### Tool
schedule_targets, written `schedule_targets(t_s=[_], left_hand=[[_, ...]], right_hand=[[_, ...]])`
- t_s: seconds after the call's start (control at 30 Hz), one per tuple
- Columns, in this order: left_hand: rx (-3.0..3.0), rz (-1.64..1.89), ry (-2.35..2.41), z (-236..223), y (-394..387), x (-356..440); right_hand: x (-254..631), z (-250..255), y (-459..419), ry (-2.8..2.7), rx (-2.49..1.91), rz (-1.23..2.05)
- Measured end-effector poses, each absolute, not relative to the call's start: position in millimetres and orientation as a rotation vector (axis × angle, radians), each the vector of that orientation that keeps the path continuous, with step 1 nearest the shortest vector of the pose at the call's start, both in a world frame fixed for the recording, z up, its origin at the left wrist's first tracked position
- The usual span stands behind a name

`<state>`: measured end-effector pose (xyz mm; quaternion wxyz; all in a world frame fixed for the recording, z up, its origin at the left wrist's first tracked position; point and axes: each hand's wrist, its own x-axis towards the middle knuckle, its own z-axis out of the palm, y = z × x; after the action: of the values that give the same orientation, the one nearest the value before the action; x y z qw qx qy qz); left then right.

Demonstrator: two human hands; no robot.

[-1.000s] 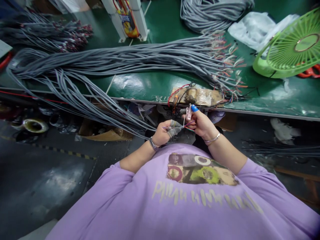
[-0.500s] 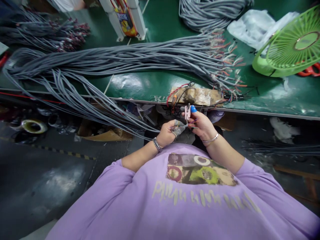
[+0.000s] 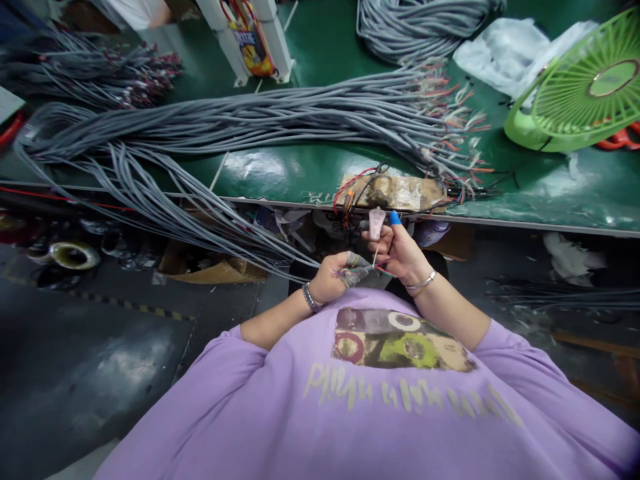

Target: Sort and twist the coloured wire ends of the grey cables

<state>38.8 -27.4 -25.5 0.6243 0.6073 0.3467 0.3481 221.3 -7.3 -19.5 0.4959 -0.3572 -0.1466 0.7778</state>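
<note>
My left hand [image 3: 334, 275] is closed around the end of a grey cable [image 3: 295, 257], with grey wrapping on the thumb and finger. Thin coloured wires [image 3: 379, 269] fan out of that end towards the other hand. My right hand [image 3: 406, 257], a blue cover [image 3: 395, 218] on one fingertip, is closed on a small pale pink clip [image 3: 377, 223]. A white wire [image 3: 375, 256] runs from the cable end up towards the clip; whether the clip's jaws grip it I cannot tell. Both hands are just in front of the table edge.
Grey cables with stripped ends [image 3: 300, 117] lie along the green table [image 3: 280, 177]. A taped board with wires [image 3: 400, 192] sits at its edge. A green fan [image 3: 595, 87], a plastic bag [image 3: 505, 57] and a white stand [image 3: 280, 47] are farther back.
My right hand has turned, so the pink clip now shows its broad side. The wires are spread differently, and the white one stretches up from the cable end. My left hand keeps hold of the cable.
</note>
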Motion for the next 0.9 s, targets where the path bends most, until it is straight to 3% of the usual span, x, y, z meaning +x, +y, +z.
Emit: schedule_targets(t_s=[0.37, 0.6, 0.77, 0.9], left_hand=[[1.376, 0.710, 0.782, -41, -22, 32], [1.327, 0.548, 0.901, -48, -11, 37], [1.487, 0.505, 0.944, -46, -12, 37], [1.603, 0.584, 0.953, -49, -12, 39]], right_hand=[[229, -29, -19, -0.380, -0.989, 1.914], [234, -30, -35, -1.036, -1.189, 1.561], [238, -9, -41, -1.783, -1.326, 0.999], [229, -6, -42, -1.842, -1.398, 1.055]])
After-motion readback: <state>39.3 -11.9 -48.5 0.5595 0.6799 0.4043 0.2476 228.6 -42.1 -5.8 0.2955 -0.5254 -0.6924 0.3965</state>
